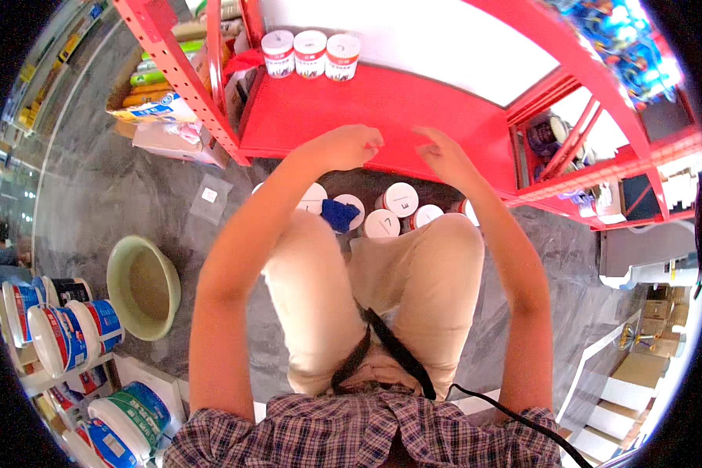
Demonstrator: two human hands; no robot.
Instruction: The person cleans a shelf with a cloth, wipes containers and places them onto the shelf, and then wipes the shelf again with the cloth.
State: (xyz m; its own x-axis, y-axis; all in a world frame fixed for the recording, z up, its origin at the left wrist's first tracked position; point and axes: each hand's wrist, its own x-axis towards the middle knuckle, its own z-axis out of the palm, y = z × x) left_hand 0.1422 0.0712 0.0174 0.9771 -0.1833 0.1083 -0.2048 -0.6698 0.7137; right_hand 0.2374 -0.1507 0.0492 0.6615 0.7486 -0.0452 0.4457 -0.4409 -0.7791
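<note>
My left hand point(355, 146) hovers above the front part of a red metal shelf point(322, 111), its fingers loosely curled with nothing visible in them. To its right, my right hand point(443, 153) is over the same shelf, one finger reaching inward and the others bent; it looks bare too. A gap of red surface separates the two hands. Three white lidded tubs point(310, 54) with red-banded labels stand in a row at the shelf's back left. Below the shelf's front edge, several similar tubs point(400, 200) are on the floor by my knees. A blue cloth point(339, 215) lies on one lid.
A perforated red upright point(181, 76) bounds the shelf at left, beside an open carton point(117, 111) of packaged tubes. On the grey floor are a clear plastic bag point(210, 199) and a pale green basin point(143, 286). Large paint-type buckets point(58, 339) fill a rack at lower left.
</note>
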